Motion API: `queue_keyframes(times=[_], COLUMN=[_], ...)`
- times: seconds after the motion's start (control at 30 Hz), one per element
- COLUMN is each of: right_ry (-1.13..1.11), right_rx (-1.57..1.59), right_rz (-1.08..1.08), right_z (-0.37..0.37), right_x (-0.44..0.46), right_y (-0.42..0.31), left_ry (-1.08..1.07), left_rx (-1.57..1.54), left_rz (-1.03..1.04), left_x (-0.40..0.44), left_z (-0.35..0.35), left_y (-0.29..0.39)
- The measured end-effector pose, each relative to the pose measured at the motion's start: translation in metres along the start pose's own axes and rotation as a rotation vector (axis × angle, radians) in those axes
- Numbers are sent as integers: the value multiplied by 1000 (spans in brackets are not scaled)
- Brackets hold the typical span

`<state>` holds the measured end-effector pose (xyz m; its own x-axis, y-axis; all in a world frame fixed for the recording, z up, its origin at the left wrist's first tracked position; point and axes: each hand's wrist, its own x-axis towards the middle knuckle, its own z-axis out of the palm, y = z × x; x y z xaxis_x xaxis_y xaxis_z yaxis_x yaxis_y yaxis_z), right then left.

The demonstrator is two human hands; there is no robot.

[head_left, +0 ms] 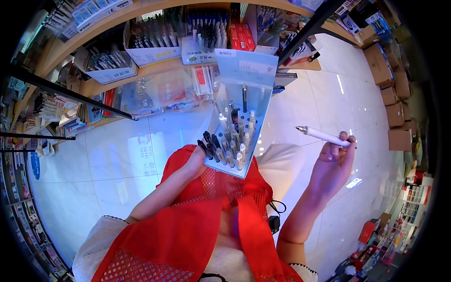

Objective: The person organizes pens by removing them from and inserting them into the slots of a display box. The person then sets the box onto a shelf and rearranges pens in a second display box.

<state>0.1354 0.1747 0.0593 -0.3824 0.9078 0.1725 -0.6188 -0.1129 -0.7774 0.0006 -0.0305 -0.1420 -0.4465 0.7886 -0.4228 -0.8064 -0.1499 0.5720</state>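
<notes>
My left hand (196,163) grips the lower left side of a pale blue display box (246,68) in front of my chest; its fingers are partly hidden by the box. Several pens stand upright in the box's holes, black ones (210,142) at the left and white or clear ones (241,151) at the right. A single dark pen (244,97) stands near the raised back panel. Out to the right, my right hand (334,160) pinches a white pen (323,136) near one end. That pen's metallic tip points left, apart from the box.
Wooden shelves (155,55) ahead carry boxes of pens and a red box (242,37). Black metal posts (70,91) cross at the left. Cardboard boxes (397,113) are stacked along the right. Glossy white floor tiles (117,155) lie below.
</notes>
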Motion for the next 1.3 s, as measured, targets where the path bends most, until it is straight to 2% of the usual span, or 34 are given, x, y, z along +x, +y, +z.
queue_keyframes(times=[0.07,0.13,0.23,0.27,0.33,0.47,0.5,0.57,0.7,0.77,0.87,0.9,1.1,1.3], right_ry=[102,80,19,8,-4,-153,-248,-346,-603,-517,-426,-400,-398,-437], right_rx=[-53,-71,-99,-124,-181,-367,-371,-560,-990,-984,-957,-946,-935,-1138], right_rz=[33,70,116,102,82,-64,-95,-121,-199,-172,-156,-154,-94,-325], right_z=[-2,-2,0,1,4,15,18,27,24,28,24,20,7,6], right_x=[1,2,4,6,6,-4,-7,-12,-3,-6,-5,-4,-5,-2], right_y=[7,12,21,24,28,37,41,49,62,63,60,58,56,54], left_ry=[-4,25,179,106,136,40,41,52,50,47,-19,-32,-119,-60], left_rx=[-13,-21,-2,20,68,12,8,0,178,288,294,312,335,348], left_rz=[-22,-11,-54,-22,-34,12,16,17,33,69,85,148,217,201], left_x=[0,2,6,8,10,11,10,8,6,6,-2,-1,-3,-6], left_z=[-3,0,5,-1,1,-8,-6,0,-5,-8,-1,-3,4,8], left_y=[1,0,-2,-5,-4,-11,-9,-5,-8,-10,-1,-5,2,4])
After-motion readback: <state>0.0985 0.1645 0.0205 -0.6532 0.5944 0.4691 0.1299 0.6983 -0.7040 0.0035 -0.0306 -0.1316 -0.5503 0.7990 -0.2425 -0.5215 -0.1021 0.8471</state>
